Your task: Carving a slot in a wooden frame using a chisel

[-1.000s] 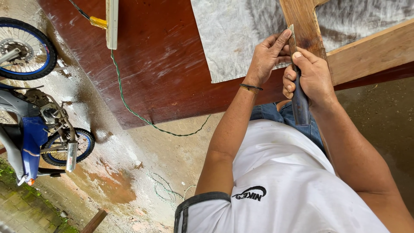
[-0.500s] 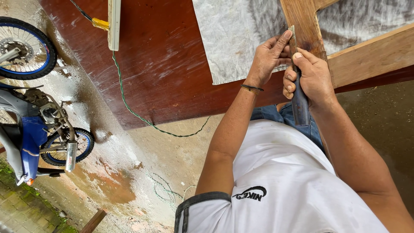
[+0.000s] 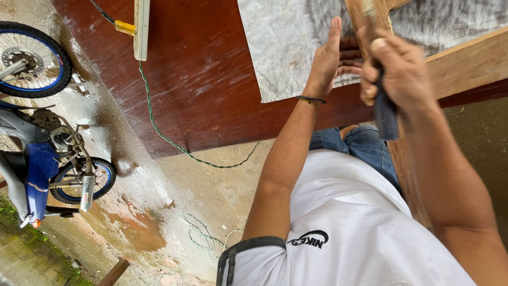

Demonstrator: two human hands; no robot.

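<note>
A person in a white shirt and blue jeans looks down at both bare hands, raised over a dark red-brown table.

The right hand is closed in a fist around the dark handle of a tool; its grip is pressed tight on that handle, thumb on top. The handle hangs below the fist, and the tool's head is hidden at the top edge, so its kind cannot be told. The fist sits on a narrow upright wooden strip, where the strip crosses a broader plank that runs off to the right.

The left hand is just left of the strip. Its palm is flat and open, fingers straight and spread, with the fingertips touching the strip's side. It holds nothing. A thin dark band circles the wrist.

Under the strip and plank lies a grey-white sheet spread on the table.

Well left of the strip, a pale bar with a yellow piece beside it rests on the table. A green cord trails from it across the table's edge.

Farther left, on the wet concrete floor, stands a blue motorbike.
</note>
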